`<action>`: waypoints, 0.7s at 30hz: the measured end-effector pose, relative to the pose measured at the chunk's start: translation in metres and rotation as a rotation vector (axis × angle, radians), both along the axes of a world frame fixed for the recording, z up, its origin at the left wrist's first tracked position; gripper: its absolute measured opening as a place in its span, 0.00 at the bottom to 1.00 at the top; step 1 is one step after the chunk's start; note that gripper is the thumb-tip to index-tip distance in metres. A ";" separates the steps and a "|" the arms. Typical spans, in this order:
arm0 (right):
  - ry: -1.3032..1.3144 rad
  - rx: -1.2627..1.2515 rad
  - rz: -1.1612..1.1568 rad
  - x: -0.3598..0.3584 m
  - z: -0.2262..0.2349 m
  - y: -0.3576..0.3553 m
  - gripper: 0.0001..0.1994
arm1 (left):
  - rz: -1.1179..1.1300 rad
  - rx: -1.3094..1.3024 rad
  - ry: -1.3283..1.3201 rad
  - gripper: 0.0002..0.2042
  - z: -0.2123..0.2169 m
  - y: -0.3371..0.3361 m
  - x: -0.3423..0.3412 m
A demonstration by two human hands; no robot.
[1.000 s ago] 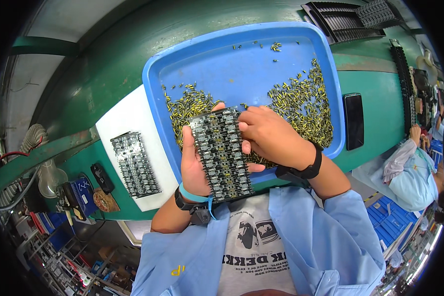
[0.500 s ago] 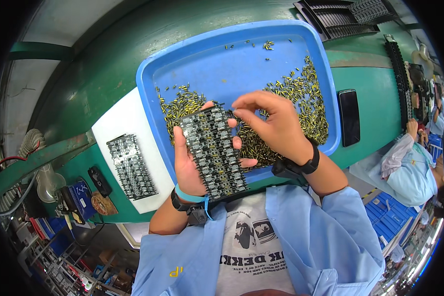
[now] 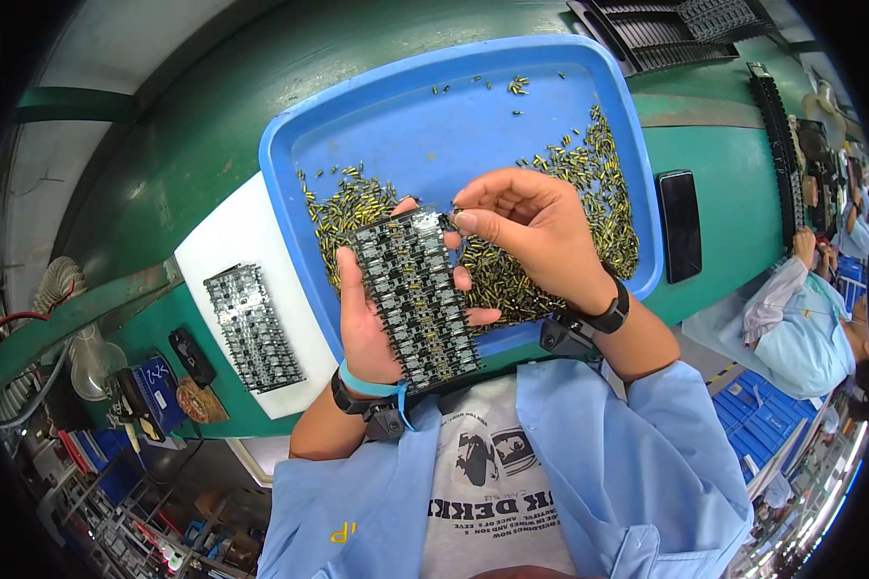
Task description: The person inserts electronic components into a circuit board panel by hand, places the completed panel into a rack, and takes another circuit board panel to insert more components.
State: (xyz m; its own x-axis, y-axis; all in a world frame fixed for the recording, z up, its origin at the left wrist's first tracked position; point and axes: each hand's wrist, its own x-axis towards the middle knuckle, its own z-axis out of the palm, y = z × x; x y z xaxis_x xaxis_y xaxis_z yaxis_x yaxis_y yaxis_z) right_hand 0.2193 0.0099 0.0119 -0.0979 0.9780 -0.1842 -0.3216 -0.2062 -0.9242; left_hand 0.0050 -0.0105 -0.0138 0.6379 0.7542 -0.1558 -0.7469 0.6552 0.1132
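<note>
Thin, tooth-edged circuit panel (image 3: 417, 304): cradled from beneath by the left hand (image 3: 369, 333), above the smooth blue tray (image 3: 434, 125). Right hand (image 3: 543, 232): curled, thumb and forefinger nearly meeting at panel's upper-right corner; grip indiscernible from here.

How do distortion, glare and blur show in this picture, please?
In the head view, the bench bends toward the dark rim; in that view, pale glints dot the board in the left hand; there too, the right hand looks fairly sharp.

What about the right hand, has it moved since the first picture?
Yes, a little: the right hand now sits slightly nearer the far edge of the blue tray.
</note>
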 end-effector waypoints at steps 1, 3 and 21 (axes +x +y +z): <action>-0.053 -0.004 0.019 0.000 0.000 0.000 0.07 | -0.001 0.001 0.004 0.39 0.000 0.000 0.000; -0.159 -0.013 0.057 0.001 0.000 0.001 0.07 | -0.003 0.004 0.012 0.39 0.001 -0.001 0.001; -0.741 0.753 -0.058 -0.010 -0.001 -0.002 0.09 | -0.011 0.057 0.104 0.41 0.006 -0.007 0.008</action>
